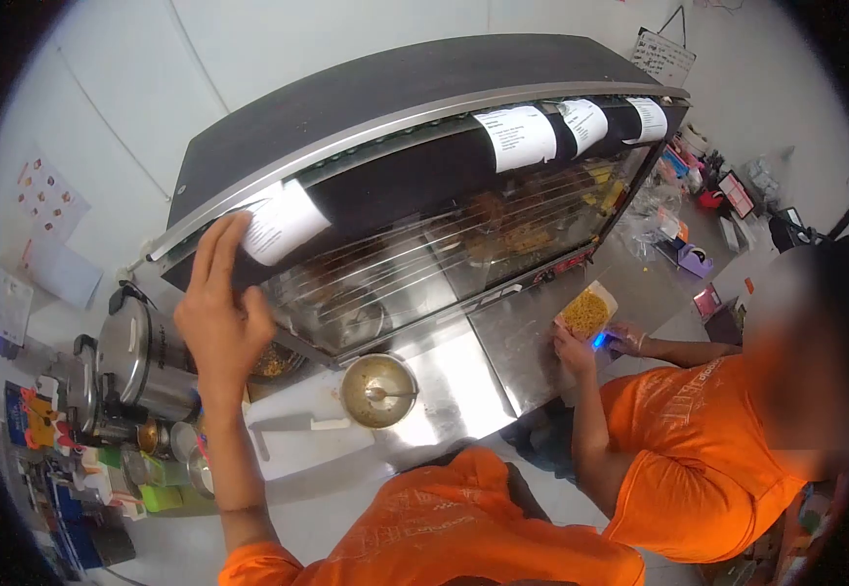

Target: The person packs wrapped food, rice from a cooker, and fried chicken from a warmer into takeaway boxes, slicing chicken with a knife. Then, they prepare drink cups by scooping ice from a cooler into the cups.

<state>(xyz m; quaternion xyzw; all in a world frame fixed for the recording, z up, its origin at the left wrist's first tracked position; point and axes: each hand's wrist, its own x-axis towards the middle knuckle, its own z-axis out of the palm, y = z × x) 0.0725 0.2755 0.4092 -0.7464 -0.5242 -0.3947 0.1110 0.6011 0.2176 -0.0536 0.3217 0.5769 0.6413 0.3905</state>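
Note:
My left hand (pixel 221 298) is raised to the front edge of a glass-fronted display cabinet (pixel 414 73). Its fingers are stretched upward and the thumb stands apart. The fingertips touch or nearly touch the left edge of a printed paper sheet (pixel 286 223) fixed along the cabinet's front; whether they press on it I cannot tell. Behind the glass, wire racks and trays of food show dimly. My right hand is out of view. Below the cabinet, a metal bowl (pixel 358 383) with a spoon (pixel 385 395) in it stands on the counter.
A knife (pixel 327 424) lies on a white cutting board (pixel 297 396). Metal pressure cookers (pixel 136 342) stand at left. At right, a co-worker in an orange shirt (pixel 703 430) holds a box of yellow food (pixel 586 311) and something glowing blue. Packaging (pixel 663 210) clutters the far right.

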